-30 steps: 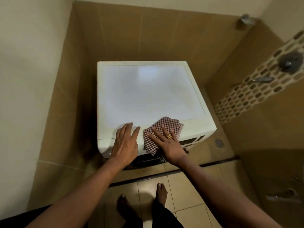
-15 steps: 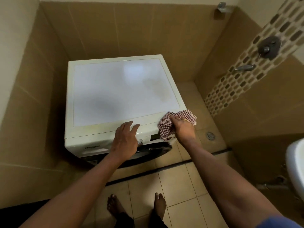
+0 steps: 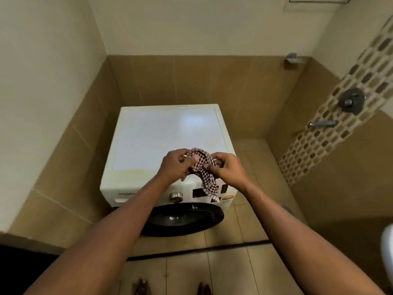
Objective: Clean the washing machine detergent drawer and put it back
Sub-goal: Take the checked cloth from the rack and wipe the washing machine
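Head view: left hand (image 3: 173,167) and right hand (image 3: 228,169) pinch a bunched red-checked cloth (image 3: 200,165) above the washing machine's (image 3: 170,135) front edge, one end dangling over the control panel (image 3: 189,193); the detergent drawer (image 3: 124,200) sits shut at the panel's left corner.

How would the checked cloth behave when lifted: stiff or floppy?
Probably floppy: the checked cloth bunches between the left hand and right hand, one end dangling limp over the washing machine. Likely light: fingertip pinches seem to hold it.
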The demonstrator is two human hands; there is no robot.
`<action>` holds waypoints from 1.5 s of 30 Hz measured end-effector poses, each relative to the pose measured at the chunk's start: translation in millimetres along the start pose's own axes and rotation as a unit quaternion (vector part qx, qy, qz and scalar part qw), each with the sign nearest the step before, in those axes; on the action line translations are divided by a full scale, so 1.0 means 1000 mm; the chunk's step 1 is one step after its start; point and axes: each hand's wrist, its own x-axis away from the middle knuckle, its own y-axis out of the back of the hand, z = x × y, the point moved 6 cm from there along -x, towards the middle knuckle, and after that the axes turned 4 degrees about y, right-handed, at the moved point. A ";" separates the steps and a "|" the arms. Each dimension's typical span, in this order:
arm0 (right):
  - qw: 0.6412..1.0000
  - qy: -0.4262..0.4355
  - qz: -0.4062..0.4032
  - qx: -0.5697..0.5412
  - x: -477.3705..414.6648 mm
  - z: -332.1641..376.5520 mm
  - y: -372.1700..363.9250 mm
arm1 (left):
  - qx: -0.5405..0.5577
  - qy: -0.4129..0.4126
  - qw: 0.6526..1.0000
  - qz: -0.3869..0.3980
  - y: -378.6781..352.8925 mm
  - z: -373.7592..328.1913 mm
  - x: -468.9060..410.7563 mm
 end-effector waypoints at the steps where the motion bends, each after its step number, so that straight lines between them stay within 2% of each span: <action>1: 0.999 -0.002 0.013 -0.045 0.004 0.010 0.003 | 0.017 0.005 1.000 -0.015 0.007 -0.012 0.001; 3: 0.996 0.005 0.037 -0.082 0.008 0.027 0.008 | 0.043 0.002 0.999 -0.018 0.019 -0.037 0.002; 5: 0.996 0.009 0.043 -0.082 0.013 0.042 0.015 | 0.037 -0.018 0.999 0.010 0.026 -0.060 0.008; 10: 0.997 0.037 -0.064 -0.035 0.020 0.076 0.048 | -0.137 -0.077 0.986 0.063 0.047 -0.083 0.025; 13: 0.996 0.055 -0.068 -0.015 0.022 0.102 0.044 | -0.202 -0.071 0.972 0.095 0.052 -0.079 0.035; 17: 0.994 0.055 -0.076 -0.052 0.019 0.128 0.016 | -0.193 -0.122 0.973 0.048 0.057 -0.078 0.048; 22: 0.997 0.077 -0.016 -0.007 0.016 0.150 0.004 | -0.116 -0.137 0.983 0.039 0.078 -0.066 0.048; 25: 0.997 0.068 0.007 0.040 0.017 0.151 0.014 | -0.158 -0.158 0.974 -0.035 0.101 -0.062 0.045; 27: 0.997 0.070 -0.007 0.044 0.018 0.153 0.019 | -0.169 -0.175 0.967 -0.070 0.106 -0.061 0.045; 30: 0.996 0.071 -0.050 0.004 0.018 0.158 0.023 | -0.162 -0.170 0.971 -0.043 0.105 -0.050 0.045; 34: 0.995 0.059 -0.068 -0.032 0.024 0.156 0.032 | -0.103 -0.121 0.987 0.027 0.115 -0.029 0.043; 38: 0.997 0.026 0.026 -0.071 0.036 0.147 0.042 | 0.041 -0.106 0.987 0.115 0.133 -0.029 0.047; 42: 0.977 -0.003 0.153 -0.151 0.048 0.145 0.044 | 0.144 -0.111 0.958 0.221 0.140 -0.049 0.058; 45: 0.953 0.020 0.140 -0.269 0.047 0.162 0.042 | 0.294 -0.113 0.921 0.231 0.140 -0.067 0.061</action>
